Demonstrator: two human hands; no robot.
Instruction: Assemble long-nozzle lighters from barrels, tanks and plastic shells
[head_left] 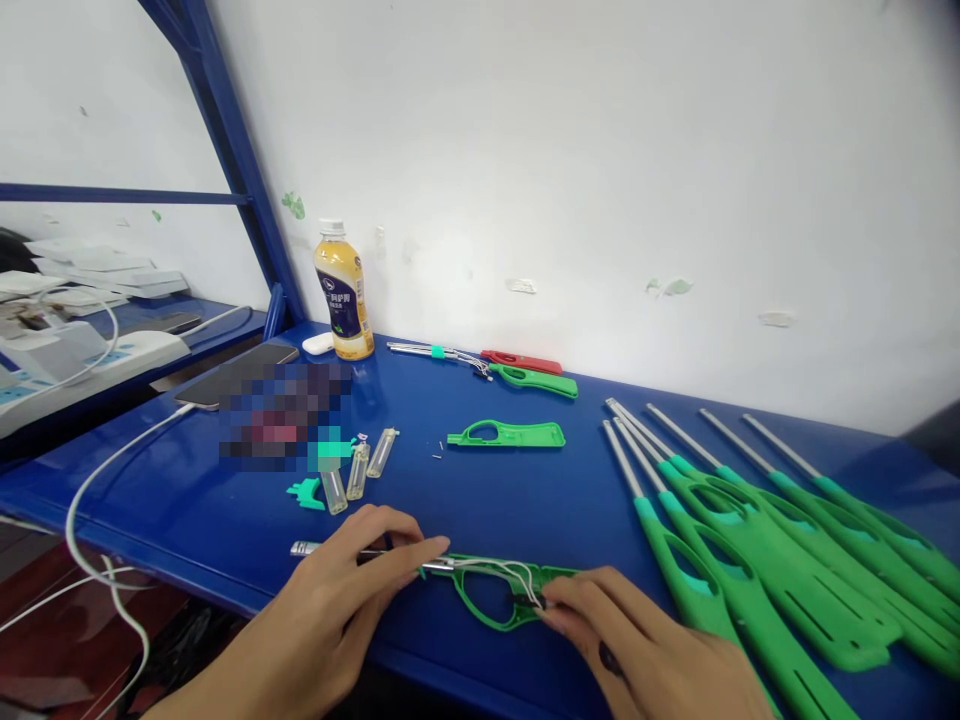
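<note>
An open green lighter half-shell (491, 595) with a metal tube and white wires lies near the front edge of the blue table (525, 490). My left hand (352, 590) rests on the metal tube (315, 549), fingers pressed down along it. My right hand (630, 640) pinches the wires at the shell's rear end, fingertips together. A second empty green shell (507, 435) lies farther back in the middle.
Several finished green long-nosed lighters (750, 540) lie in a row at the right. Small clear tubes (360, 468) and green bits (306, 492) sit left of centre. A yellow drink bottle (343, 292), a phone with white cable (225, 378), and a red-and-green lighter pair (525, 372) stand at the back.
</note>
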